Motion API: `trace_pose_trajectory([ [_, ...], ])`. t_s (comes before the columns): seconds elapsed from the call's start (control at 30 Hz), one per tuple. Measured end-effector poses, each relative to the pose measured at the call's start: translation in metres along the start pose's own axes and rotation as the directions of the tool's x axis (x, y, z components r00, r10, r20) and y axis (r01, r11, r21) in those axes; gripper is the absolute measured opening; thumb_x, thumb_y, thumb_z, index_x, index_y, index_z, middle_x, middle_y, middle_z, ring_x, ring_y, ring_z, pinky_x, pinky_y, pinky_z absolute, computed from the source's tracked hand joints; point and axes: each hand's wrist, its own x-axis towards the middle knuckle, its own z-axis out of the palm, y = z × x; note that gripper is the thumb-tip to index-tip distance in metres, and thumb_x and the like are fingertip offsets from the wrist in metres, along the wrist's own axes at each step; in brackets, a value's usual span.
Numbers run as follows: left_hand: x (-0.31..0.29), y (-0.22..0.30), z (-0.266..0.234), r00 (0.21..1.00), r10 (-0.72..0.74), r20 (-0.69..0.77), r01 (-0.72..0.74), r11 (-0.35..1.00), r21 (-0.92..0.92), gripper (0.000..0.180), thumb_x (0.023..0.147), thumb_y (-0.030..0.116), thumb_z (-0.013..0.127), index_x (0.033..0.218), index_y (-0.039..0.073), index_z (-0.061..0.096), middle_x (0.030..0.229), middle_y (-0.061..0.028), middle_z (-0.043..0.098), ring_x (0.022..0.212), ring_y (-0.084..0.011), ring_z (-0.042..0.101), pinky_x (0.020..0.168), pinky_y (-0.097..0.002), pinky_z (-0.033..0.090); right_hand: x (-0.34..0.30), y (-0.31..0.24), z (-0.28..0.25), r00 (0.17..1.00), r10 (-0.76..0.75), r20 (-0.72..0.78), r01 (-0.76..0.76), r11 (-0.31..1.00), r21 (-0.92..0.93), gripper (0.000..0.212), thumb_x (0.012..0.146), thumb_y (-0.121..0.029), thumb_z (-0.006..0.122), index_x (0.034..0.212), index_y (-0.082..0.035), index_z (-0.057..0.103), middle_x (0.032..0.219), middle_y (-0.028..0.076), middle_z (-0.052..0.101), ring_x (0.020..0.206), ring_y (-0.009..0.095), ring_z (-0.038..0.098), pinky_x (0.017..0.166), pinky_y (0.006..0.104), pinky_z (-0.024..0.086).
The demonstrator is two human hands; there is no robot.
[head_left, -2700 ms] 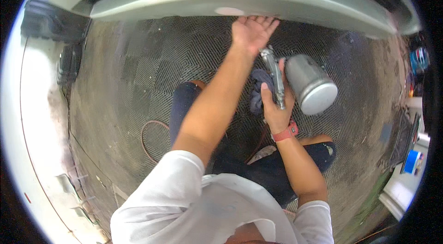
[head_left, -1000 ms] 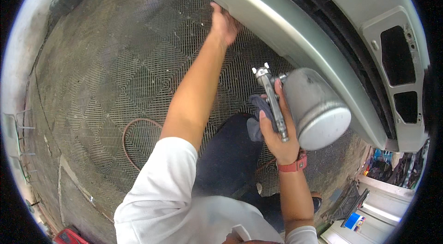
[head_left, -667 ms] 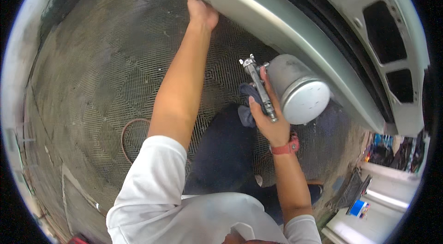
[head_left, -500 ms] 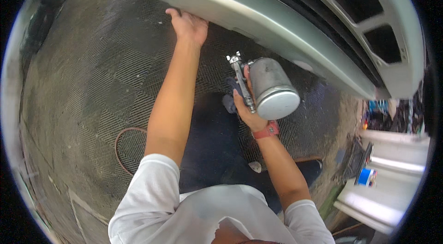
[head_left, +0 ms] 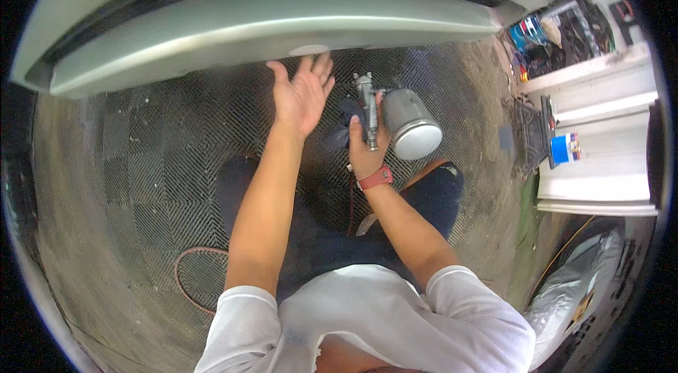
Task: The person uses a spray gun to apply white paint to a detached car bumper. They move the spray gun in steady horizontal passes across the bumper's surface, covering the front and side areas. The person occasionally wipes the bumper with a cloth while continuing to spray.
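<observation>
Above a grated floor (head_left: 141, 175), a spray gun (head_left: 392, 119) is gripped by the right hand (head_left: 366, 151) at frame centre; the left hand's (head_left: 300, 94) fingers are spread, released, below a grey panel (head_left: 268, 23).

two hands — the left hand (head_left: 302, 94) spread flat just under the grey car panel (head_left: 268, 23), the right hand (head_left: 367, 151) lower and to the right of the panel, wrapped around one spray gun (head_left: 366, 110). one metal cup (head_left: 412, 123) sits on that gun. one red wristband (head_left: 376, 178) on the right wrist. one grey car panel across the top. one red hose (head_left: 194, 278) looped on the grated floor (head_left: 141, 182), well below the panel. one white shelf unit (head_left: 600, 154) off to the panel's lower right — one blue can (head_left: 563, 149) on it. one plastic bag (head_left: 572, 295) below that.
</observation>
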Motion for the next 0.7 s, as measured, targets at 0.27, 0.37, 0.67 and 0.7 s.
trace_pose_trajectory([
  [0.27,-0.022,-0.063,-0.005,0.976,-0.157,-0.151,0.215,0.811,0.544,0.101,0.111,0.079,0.026,0.177,0.003,0.020,0.183,-0.0257,0.024,0.171,-0.0420,0.019,0.139,-0.0562,0.011,0.068,0.087,-0.065,0.888,0.315,-0.336,-0.194,0.917,0.347,0.042,0.108,-0.017,0.072,0.144,0.004,0.066,0.120,0.006,0.074,0.106,0.015,0.064,0.098,0.0337,0.052],
  [0.37,-0.047,-0.066,0.004,0.963,-0.175,-0.204,0.268,0.696,0.666,0.098,0.112,0.076,0.028,0.176,0.002,0.026,0.181,-0.0254,0.030,0.168,-0.0424,0.027,0.138,-0.0555,0.017,0.092,0.108,-0.088,0.842,0.398,-0.364,-0.201,0.858,0.474,0.043,0.108,-0.016,0.071,0.145,0.003,0.061,0.129,0.008,0.064,0.116,0.017,0.056,0.103,0.0344,0.045],
  [0.67,-0.148,-0.036,0.074,0.950,0.042,-0.310,0.247,0.508,0.825,0.086,0.116,0.067,0.036,0.172,0.001,0.037,0.172,-0.0252,0.045,0.157,-0.0379,0.047,0.132,-0.0520,0.033,0.128,0.145,-0.126,0.683,0.605,-0.409,-0.079,0.619,0.782,0.058,0.105,-0.012,0.074,0.159,0.002,0.057,0.143,0.008,0.068,0.122,0.018,0.063,0.110,0.0348,0.046],
  [0.7,-0.153,-0.033,0.085,0.950,0.109,-0.294,0.211,0.472,0.856,0.084,0.116,0.065,0.039,0.170,0.000,0.039,0.171,-0.0247,0.047,0.156,-0.0373,0.049,0.131,-0.0515,0.035,0.130,0.141,-0.126,0.677,0.622,-0.393,-0.058,0.578,0.814,0.061,0.105,-0.007,0.073,0.162,0.001,0.054,0.148,0.008,0.066,0.126,0.017,0.062,0.113,0.0335,0.045],
])
